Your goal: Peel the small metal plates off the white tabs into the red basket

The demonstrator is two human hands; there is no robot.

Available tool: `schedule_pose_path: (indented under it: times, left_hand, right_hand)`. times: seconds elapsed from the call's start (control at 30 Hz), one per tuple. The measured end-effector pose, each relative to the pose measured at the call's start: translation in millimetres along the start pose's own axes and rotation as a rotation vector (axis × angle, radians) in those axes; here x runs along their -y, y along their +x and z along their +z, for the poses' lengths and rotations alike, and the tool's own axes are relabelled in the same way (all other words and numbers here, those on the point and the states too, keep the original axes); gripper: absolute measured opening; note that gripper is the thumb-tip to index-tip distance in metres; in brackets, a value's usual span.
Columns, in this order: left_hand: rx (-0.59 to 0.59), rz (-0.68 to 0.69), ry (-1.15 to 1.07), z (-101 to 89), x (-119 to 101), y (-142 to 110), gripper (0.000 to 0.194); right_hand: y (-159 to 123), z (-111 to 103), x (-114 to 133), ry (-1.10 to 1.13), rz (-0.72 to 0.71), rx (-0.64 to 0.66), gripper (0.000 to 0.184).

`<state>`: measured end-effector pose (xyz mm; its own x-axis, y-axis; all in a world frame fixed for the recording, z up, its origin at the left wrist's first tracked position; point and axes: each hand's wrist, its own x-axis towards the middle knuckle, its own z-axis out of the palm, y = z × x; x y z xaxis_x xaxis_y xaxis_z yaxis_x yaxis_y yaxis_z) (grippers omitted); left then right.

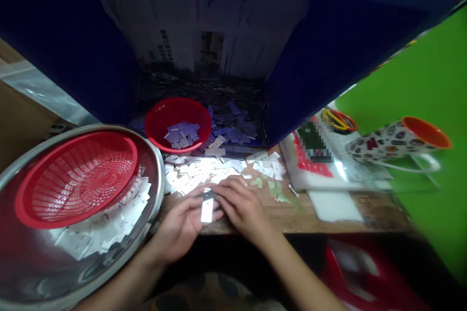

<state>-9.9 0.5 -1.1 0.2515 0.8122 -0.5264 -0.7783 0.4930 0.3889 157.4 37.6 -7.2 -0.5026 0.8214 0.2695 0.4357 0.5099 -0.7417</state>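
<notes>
My left hand (pixel 182 223) holds a small white card (pixel 206 210) upright at the near edge of the wooden table (pixel 328 214). My right hand (pixel 239 201) lies over the card's top end, fingers curled and pinching there. Just beyond both hands lies a heap of loose white cards (pixel 204 167). A small red bowl (pixel 178 124) holding several cards stands behind the heap.
A big steel basin (pixel 22 272) at the left holds a red strainer basket (pixel 76 177) and more cards. A blue crate (pixel 328 39) lined with newspaper rises at the back. To the right are a patterned mug (pixel 397 143), coloured rubber bands (pixel 339 120) and a plastic bag (pixel 317 165).
</notes>
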Motion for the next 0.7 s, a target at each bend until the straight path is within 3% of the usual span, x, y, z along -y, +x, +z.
schedule_pose_path:
  times: [0.07, 0.17, 0.3, 0.43, 0.7]
  left_hand:
    - [0.021, -0.035, 0.032, 2.2, 0, -1, 0.031]
    - [-0.001, -0.071, 0.036, 4.4, -2, -2, 0.026]
    - [-0.099, -0.083, 0.04, 3.1, -5, 2, 0.028]
    - [-0.121, -0.062, 0.024, 2.1, -5, 5, 0.026]
    - [-0.121, 0.072, 0.052, 2.9, 1, 3, 0.023]
  right_hand:
    - [-1, 0, -2, 0.1, 0.09, -0.107, 0.025]
    - [-2, -1, -3, 0.388, 0.38, -0.265, 0.015]
    - [-4, -1, -4, 0.821, 0.689, -0.288, 0.02]
    - [-6, -2, 0, 1.01, 0.778, -0.306, 0.028]
    - [-7, -3, 7, 1.11, 0.814, -0.332, 0.028]
